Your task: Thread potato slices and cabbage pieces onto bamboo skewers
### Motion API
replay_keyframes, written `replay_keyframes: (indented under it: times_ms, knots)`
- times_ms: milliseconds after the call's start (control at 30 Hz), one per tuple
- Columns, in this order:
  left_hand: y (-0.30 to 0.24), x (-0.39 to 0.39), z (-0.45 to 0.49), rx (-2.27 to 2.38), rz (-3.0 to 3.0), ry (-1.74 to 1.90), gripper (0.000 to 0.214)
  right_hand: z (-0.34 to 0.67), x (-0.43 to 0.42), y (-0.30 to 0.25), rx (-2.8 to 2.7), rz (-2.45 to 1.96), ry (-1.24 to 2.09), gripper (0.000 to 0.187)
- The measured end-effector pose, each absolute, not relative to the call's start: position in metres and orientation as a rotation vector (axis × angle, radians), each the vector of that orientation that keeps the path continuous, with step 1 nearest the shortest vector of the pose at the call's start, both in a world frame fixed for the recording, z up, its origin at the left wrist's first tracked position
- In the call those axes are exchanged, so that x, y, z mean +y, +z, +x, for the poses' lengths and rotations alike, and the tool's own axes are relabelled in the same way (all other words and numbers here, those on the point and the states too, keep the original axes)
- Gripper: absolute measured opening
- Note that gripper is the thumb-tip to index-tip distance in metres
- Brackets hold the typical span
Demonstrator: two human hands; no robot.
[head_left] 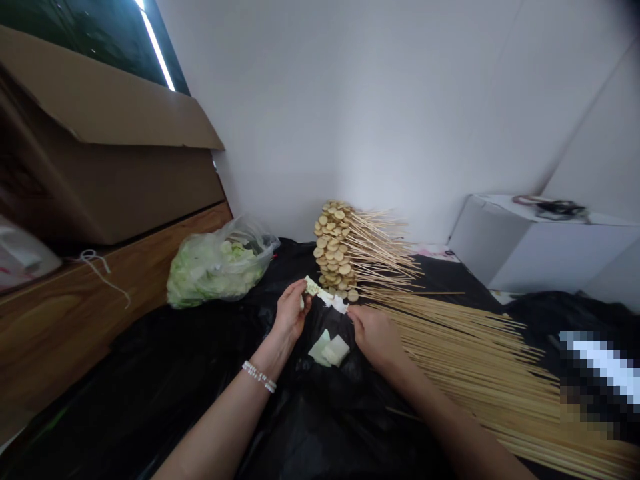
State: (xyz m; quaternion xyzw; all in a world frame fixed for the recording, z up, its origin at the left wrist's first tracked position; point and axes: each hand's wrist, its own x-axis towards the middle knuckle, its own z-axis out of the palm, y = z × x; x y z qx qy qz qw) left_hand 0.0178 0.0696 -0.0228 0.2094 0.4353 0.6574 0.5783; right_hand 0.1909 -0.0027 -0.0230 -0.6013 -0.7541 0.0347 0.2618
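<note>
My left hand (291, 311) pinches pale green vegetable pieces (320, 291) at the tip of a skewer. My right hand (374, 335) is closed on the same skewer from the other end, its fingers against the white pieces. Two loose pale green cabbage pieces (330, 349) lie on the black plastic sheet (175, 373) between my hands. Just beyond my hands stands a stack of finished skewers (336, 250) loaded with round tan slices, their sticks pointing right.
A clear bag of green cabbage (216, 265) lies at the left by a wooden ledge (60, 320) with a cardboard box (100, 153) on it. A large heap of bare bamboo skewers (480, 360) spreads at the right. A white box (530, 247) stands behind.
</note>
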Motion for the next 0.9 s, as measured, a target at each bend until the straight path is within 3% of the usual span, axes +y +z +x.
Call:
replay_keyframes:
  times_ms: [367,900]
  knots:
    - [-0.0261,0.072,0.0163,1.008,0.494,1.456,0.014,0.1921,-0.0002,-0.0269,-2.041,-1.633,0.129,0.027]
    - [-0.0306,0.0674,0.0217,0.93,0.468,1.416,0.005,0.1903,-0.0021,-0.0237,-2.045,-1.698,0.124,0.027]
